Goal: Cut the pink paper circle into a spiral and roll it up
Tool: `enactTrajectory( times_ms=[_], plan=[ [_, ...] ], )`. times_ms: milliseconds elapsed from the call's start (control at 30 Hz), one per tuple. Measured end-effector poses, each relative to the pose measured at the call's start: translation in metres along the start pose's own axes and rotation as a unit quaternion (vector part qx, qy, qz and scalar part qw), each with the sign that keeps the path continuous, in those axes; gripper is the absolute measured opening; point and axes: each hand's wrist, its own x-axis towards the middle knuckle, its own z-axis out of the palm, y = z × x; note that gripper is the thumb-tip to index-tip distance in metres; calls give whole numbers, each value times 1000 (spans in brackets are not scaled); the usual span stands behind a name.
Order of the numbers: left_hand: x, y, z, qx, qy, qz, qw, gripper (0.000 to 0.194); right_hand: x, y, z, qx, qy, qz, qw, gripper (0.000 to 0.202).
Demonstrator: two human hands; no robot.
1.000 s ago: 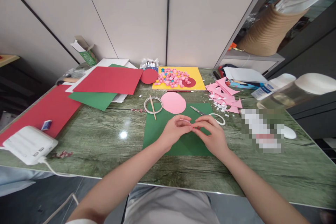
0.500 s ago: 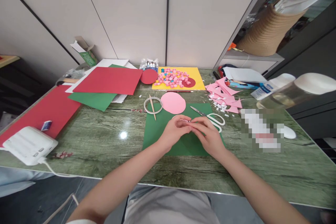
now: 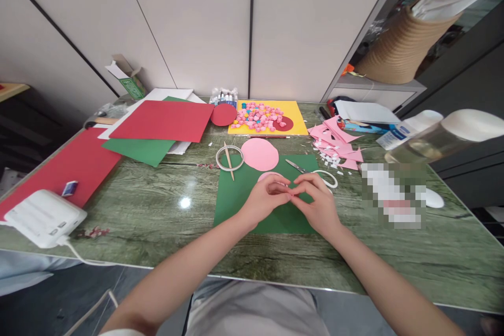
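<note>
My left hand point(image 3: 263, 198) and my right hand point(image 3: 318, 203) meet fingertip to fingertip over a green sheet point(image 3: 236, 205). Both are closed in a pinch on something small and pinkish, mostly hidden by the fingers. Behind my left hand, the edge of a pink paper piece point(image 3: 268, 175) shows on the sheet. A pink paper circle point(image 3: 260, 154) overlaps the sheet's back edge. Scissors with white handles point(image 3: 331, 178) lie partly behind my right hand. A white ring point(image 3: 218, 159) and a pointed wooden stick point(image 3: 230, 165) cross at the sheet's back left corner.
Small pink, yellow and blue pieces point(image 3: 258, 118) cover part of a yellow sheet point(image 3: 297, 110) at the back. Pink scraps point(image 3: 334, 139) lie at its right. Red paper point(image 3: 161, 119) and a white charger point(image 3: 45, 218) are on the left, a clear bottle point(image 3: 429, 144) on the right.
Both hands have shifted slightly right and down, still pinched together. The pink piece behind my left hand now shows more, and the scissors' near handle is more covered.
</note>
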Motion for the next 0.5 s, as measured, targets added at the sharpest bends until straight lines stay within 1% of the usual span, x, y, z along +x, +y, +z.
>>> enactTrajectory(
  times_ms=[267,500],
  plan=[
    [0,-1,1,41,-9,-2,999,23,0,-2,1,8,-13,14,1000,13],
    [2,-4,-3,-5,20,27,999,23,2,-2,-2,14,-2,0,1000,5]
  ],
)
